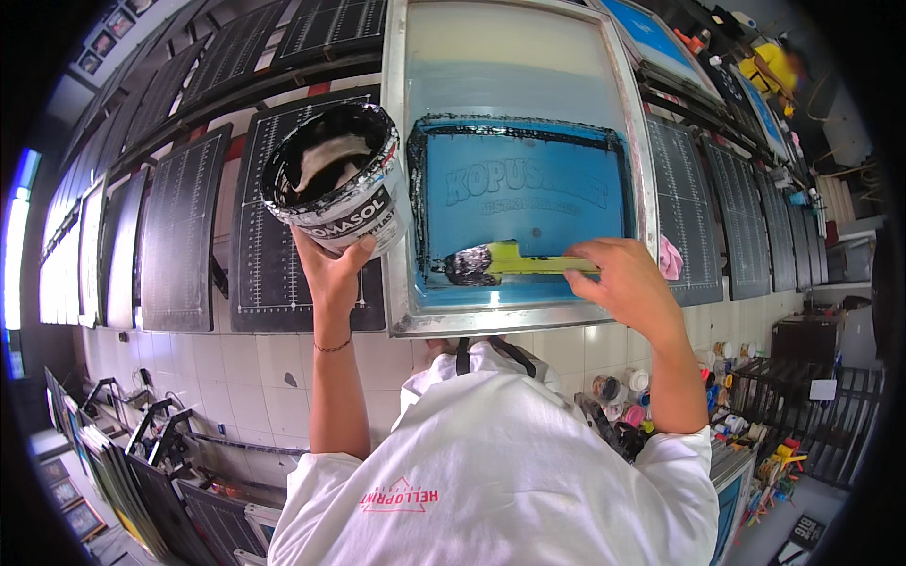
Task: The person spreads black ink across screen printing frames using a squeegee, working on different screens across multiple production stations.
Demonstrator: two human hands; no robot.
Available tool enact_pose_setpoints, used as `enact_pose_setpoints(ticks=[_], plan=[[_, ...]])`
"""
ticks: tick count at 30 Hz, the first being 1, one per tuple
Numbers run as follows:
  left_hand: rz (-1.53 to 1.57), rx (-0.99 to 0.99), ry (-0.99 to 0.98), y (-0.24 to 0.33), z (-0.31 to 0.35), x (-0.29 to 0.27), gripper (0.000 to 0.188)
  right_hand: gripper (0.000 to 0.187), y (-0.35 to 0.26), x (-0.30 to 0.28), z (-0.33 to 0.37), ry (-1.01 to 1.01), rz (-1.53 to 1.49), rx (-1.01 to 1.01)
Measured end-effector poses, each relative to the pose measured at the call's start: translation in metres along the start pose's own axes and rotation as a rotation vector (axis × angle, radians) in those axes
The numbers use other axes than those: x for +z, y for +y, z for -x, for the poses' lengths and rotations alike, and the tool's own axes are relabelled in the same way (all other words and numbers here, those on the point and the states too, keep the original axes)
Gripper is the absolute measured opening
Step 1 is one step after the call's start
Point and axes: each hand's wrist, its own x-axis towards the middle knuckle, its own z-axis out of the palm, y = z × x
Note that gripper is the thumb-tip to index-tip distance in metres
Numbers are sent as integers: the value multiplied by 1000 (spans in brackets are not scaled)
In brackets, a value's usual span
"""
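My left hand is closed round the lower side of a white plastic tub. The tub is tilted, with black ink coating its inside and rim. In my right hand, the fingers grip the handle end of a yellow-green spatula. Its broad left end is smeared with black ink. The spatula lies over the lower part of a silk-screen frame, level with its near side. Blue emulsion with faint lettering fills the lower mesh, bordered by black ink. Whether the blade touches the mesh I cannot tell.
Black platens with ruled marks line the bench on both sides. A pink cloth sits at the frame's right edge. Several ink containers stand on the floor at right. Another person in yellow is at the far right.
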Motion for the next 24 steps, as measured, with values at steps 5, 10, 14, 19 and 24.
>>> enact_pose_setpoints(ticks=[5, 10, 14, 19, 24], plan=[[62, 21, 0, 1, -6, -9, 97, 30, 44, 29, -7, -11, -344, 110], [56, -1, -66, -1, -20, 2, 94, 28, 73, -2, 19, 145, -587, 170], [-221, 14, -149, -9, -26, 17, 103, 26, 46, -69, 32, 352, -548, 96], [-586, 123, -293, 13, -28, 53, 107, 27, -22, -109, 26, 590, 220, -364], [-641, 118, -240, 16, -32, 69, 107, 36, -47, -113, 36, 456, 724, -586]])
